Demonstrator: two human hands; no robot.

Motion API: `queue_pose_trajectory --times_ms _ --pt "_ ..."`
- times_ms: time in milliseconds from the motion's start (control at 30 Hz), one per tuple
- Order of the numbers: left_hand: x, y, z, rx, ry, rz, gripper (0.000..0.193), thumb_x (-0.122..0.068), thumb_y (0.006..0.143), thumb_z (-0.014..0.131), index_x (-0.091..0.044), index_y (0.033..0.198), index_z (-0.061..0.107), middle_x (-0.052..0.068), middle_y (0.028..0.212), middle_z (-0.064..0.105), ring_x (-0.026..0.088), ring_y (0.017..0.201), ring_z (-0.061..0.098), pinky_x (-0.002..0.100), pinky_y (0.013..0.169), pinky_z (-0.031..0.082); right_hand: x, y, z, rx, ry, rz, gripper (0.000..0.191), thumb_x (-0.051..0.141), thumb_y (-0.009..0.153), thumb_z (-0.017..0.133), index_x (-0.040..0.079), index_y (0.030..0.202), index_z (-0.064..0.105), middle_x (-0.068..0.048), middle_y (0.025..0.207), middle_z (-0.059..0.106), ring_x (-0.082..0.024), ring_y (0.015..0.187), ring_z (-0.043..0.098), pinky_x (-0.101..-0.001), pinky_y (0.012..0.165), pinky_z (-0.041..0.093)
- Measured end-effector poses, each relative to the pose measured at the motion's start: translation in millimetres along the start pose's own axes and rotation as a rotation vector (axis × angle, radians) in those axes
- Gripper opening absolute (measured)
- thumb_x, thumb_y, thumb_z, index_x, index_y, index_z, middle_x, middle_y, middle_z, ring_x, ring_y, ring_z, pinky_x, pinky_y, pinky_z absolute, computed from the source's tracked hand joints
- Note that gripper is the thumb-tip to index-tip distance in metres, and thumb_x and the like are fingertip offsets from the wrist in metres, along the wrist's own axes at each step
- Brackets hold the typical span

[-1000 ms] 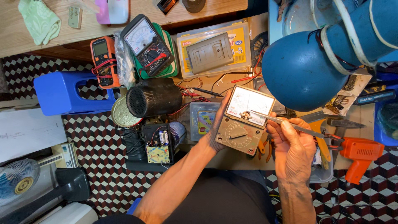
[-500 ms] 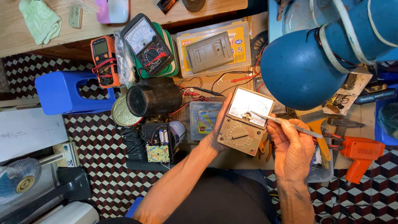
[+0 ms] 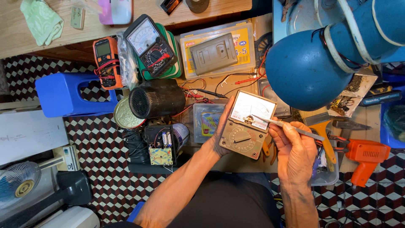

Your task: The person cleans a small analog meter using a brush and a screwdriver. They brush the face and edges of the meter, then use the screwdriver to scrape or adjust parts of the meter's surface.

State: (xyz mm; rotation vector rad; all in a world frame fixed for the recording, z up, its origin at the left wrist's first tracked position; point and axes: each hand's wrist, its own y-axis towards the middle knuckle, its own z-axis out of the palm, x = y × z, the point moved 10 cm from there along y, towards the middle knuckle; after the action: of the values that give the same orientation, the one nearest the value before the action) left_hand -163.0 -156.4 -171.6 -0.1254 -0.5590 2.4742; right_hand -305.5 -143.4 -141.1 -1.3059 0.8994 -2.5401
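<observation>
Hands have hardly shifted over the last second: the left hand (image 3: 219,141) still cradles the tan analog meter (image 3: 247,124) from beneath, fingers wrapped round its edge, while the right hand (image 3: 295,147) pinches a thin screwdriver (image 3: 291,126), tip at the meter's face. Work seems to remain on that spot. Beyond, the cluttered workbench (image 3: 211,86) holds a black motor (image 3: 156,99); a blue lamp (image 3: 308,67) hangs over it.

A black, white and red checkered tile floor (image 3: 97,169) lies beneath a cluttered wooden worktop (image 3: 126,31); a blue lamp shade (image 3: 308,67) hangs above, a blue plastic stool (image 3: 63,95) beside.
</observation>
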Motion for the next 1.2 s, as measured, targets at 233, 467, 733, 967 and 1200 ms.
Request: queue_pose_trajectory --times_ms 233,467,733,967,1200 --pt "0.7 -0.1 -1.8 0.016 0.027 -0.013 0.08 -0.069 0.109 0.036 -0.004 0.154 0.048 0.02 0.138 0.063 0.028 0.112 0.071 0.042 0.09 0.063 -2.7 1.5 -1.5 0.013 -0.006 0.006 0.011 0.005 0.102 0.062 0.001 0.112 0.059 -0.018 0.109 0.07 -0.023 0.101 0.074 -0.0346 0.094 0.062" --pt "1.0 -6.4 -0.3 0.0 0.074 -0.006 0.081 -0.07 0.108 0.036 -0.004 0.154 0.048 0.02 0.137 0.064 0.027 0.111 0.073 0.041 0.088 0.063 -6.9 -0.8 -3.4 0.018 0.008 0.025 0.011 0.005 0.101 0.062 0.0 0.111 0.06 -0.017 0.109 0.071 -0.022 0.102 0.073 -0.0345 0.094 0.061" --pt "4.3 -3.9 -6.1 0.009 0.0 -0.037 0.081 -0.07 0.108 0.038 -0.004 0.153 0.048 0.019 0.136 0.064 0.028 0.111 0.071 0.043 0.09 0.063 -12.0 0.8 -7.7 0.014 0.007 0.05 0.011 0.005 0.101 0.062 0.001 0.111 0.06 -0.017 0.109 0.071 -0.022 0.102 0.073 -0.0342 0.094 0.061" --pt "2.0 -4.1 -5.4 0.016 0.002 -0.034 0.082 -0.07 0.109 0.038 -0.002 0.154 0.047 0.021 0.138 0.063 0.029 0.112 0.071 0.043 0.092 0.062 -14.0 2.7 -6.7 0.019 -0.002 0.052 0.009 0.005 0.102 0.062 0.001 0.111 0.06 -0.018 0.111 0.072 -0.021 0.101 0.073 -0.0332 0.094 0.061" --pt "0.8 -6.7 -2.9 0.014 0.011 -0.042 0.083 -0.071 0.106 0.04 -0.002 0.152 0.049 0.021 0.135 0.064 0.029 0.107 0.073 0.044 0.086 0.064 -16.9 5.3 -9.5 0.013 -0.013 0.05 0.01 0.004 0.102 0.062 0.002 0.111 0.059 -0.015 0.107 0.071 -0.019 0.098 0.073 -0.0318 0.091 0.061"
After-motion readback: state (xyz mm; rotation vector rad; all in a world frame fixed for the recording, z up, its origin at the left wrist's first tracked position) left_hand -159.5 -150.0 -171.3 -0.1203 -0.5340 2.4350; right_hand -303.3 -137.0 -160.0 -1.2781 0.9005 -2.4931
